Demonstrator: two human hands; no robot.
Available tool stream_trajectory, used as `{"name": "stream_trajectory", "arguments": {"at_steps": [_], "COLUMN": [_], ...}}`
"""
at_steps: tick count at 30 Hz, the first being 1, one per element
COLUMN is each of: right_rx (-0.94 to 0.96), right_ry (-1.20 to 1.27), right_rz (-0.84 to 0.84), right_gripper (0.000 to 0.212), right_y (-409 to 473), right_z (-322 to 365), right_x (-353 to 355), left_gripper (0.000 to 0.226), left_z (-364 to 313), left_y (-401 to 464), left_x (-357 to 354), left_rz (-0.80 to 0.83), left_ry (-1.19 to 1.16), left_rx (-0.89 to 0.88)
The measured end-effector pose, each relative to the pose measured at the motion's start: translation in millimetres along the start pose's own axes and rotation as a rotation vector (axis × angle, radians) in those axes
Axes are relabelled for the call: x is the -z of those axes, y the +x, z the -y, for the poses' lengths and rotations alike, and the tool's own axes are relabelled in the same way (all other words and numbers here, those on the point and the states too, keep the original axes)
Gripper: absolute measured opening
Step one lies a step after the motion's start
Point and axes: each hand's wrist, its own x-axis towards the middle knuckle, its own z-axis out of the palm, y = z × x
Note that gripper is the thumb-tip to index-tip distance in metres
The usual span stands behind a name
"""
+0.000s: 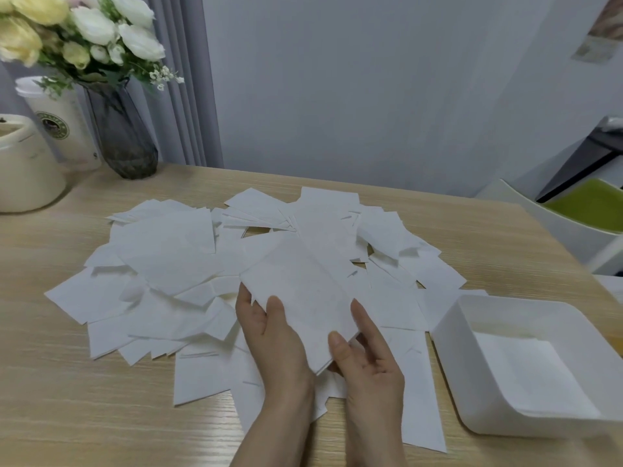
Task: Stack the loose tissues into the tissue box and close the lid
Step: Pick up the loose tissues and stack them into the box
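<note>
The loose tissues (175, 264) lie spread on the table (50, 416) – I see the left hand (269, 335) and right hand (367, 358) pinching one small stack (303, 291) by its near edge, probably to square it for the tissue box (526, 365) just beside, on the right.

A light wooden table (67, 382) fills the lower frame. Loose white tissues (161, 264) sprawl across its centre. An open white tissue box (488, 416) sits at lower right. At upper left stand a dark glass vase (124, 136), a lidded cup (64, 123) and a cream container (23, 163).
</note>
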Motion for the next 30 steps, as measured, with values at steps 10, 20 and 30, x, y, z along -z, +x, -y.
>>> {"name": "stream_trajectory", "arguments": {"at_steps": [10, 20, 30], "right_rx": [0.079, 0.214, 0.237], "right_ry": [-0.175, -0.467, -0.587], "right_rz": [0.112, 0.037, -0.083], "right_gripper": [0.051, 0.016, 0.019], "right_y": [23, 54, 62], "right_z": [47, 110, 140], "right_x": [26, 97, 176], "left_gripper": [0.027, 0.008, 0.01], "left_z": [-35, -35, 14], "left_y": [10, -15, -66], "left_x": [12, -21, -61], "left_rz": [0.327, 0.651, 0.779], "left_ry": [0.196, 0.47, 0.573], "left_rx": [0.086, 0.126, 0.05]}}
